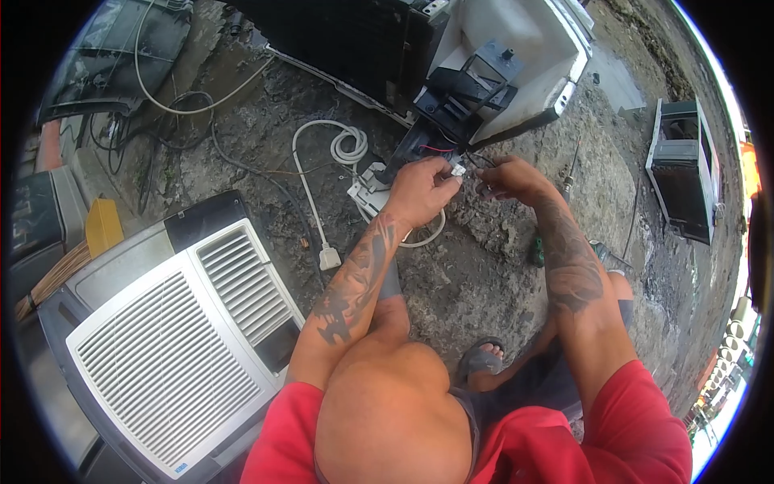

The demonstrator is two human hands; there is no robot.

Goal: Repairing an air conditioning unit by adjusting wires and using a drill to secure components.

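Observation:
My left hand [421, 194] is closed, pinching a small white wire connector [458, 170] between thumb and fingers. Just to its right, my right hand [513, 177] has its fingers drawn together on a thin dark wire [482, 159]; the fingertips are partly hidden. Beyond both hands lies a black plastic housing [415, 143] with a red wire [436, 148] in it. Beside my left wrist rests a white plastic part [368, 196]. A white power cord [303, 185] loops away from it, ending in a plug [329, 257] on the ground.
A white louvred air conditioner front [161, 355] leans at the lower left. At the top stand a large black panel [339, 48] and an open white casing [524, 89]. A metal-framed unit [685, 169] sits far right. A green-handled tool [538, 252] lies near my right forearm.

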